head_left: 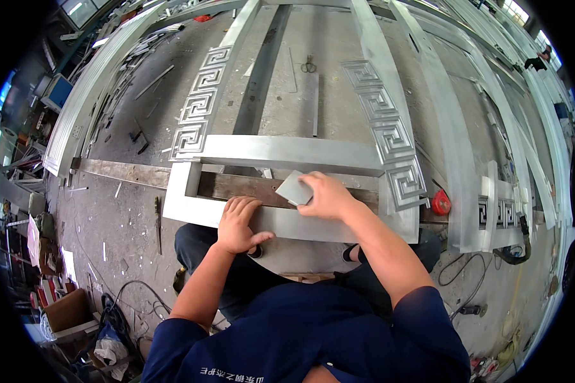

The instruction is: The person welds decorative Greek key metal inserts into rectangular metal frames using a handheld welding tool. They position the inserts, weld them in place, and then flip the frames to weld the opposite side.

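Right across in front of me lies a silvery metal frame (191, 212) with a front bar and a parallel crossbar (287, 150) behind it. My left hand (237, 226) rests on the front bar, fingers over its far edge and thumb spread apart. Just above that bar my right hand (326, 195) grips a flat grey square piece (292, 187) by its right side. Whether this piece is a metal plate or a pad, I cannot tell. Raised fret-pattern strips lie along both sides of the frame, one on the left (198, 108) and one on the right (390, 131).
A brown beam (128, 173) runs beneath the frame. To the right lie a red tape measure (440, 203) and another frame (466, 230) with fret pieces. Scissors (308, 64) and metal offcuts are on the floor. Black cables (112, 316) and an open cardboard box (69, 311) sit lower left.
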A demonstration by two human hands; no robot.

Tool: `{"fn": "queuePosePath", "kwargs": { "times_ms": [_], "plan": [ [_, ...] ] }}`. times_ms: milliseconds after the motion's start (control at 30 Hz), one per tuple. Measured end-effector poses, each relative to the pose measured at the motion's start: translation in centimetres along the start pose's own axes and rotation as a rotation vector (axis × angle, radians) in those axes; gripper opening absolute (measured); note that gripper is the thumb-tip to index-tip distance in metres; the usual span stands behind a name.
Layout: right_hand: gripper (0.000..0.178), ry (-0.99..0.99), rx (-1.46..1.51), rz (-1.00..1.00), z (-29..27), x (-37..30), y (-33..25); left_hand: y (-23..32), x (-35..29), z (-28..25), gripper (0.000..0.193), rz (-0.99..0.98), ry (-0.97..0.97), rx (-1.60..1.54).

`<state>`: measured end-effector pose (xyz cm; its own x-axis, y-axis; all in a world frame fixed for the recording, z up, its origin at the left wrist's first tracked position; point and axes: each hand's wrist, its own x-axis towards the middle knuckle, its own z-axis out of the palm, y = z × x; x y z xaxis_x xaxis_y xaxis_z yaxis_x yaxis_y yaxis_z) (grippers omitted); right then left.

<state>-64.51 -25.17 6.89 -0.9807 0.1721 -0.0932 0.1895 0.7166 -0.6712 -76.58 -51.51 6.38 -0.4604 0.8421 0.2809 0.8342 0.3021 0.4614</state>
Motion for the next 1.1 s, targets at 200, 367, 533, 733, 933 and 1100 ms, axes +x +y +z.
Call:
{"fn": "queuePosePath", "kwargs": {
  "times_ms": [200,367,533,733,933,1100],
  "plan": [
    [0.078,-0.24,0.006,-0.114,5.0,8.4,-4.4,-2.7,-1.9,-1.1,0.04,-0.307,0.402,-0.121],
    [0.079,-0.17,0.137,-0.177,8.8,11.7,-5.8,-4.9,-3.1,-0.9,0.038,-0.362,0.371,0.085],
    [0.072,-0.086,0.135,-0.237,9.5,11.2,-3.7,-4.5,-2.5,-0.3,0.036,-0.322,0.368,0.203],
    [0.065,-0.033,0.205,-0.149,1.8,4.1,-0.8,-4.3,-2.6,-0.7,0.037,-0.373,0.335,0.193],
    [0.067,-0.162,0.112,0.093,-3.1,-3.4,5.8,-4.0,1.6,-2.2,0.031,-0.464,0.15,0.009],
    [0.078,-0.287,0.052,0.043,-2.5,-3.0,8.4,-5.9,6.1,-0.8,0.064,-0.642,-0.266,0.257]
  ]
}}
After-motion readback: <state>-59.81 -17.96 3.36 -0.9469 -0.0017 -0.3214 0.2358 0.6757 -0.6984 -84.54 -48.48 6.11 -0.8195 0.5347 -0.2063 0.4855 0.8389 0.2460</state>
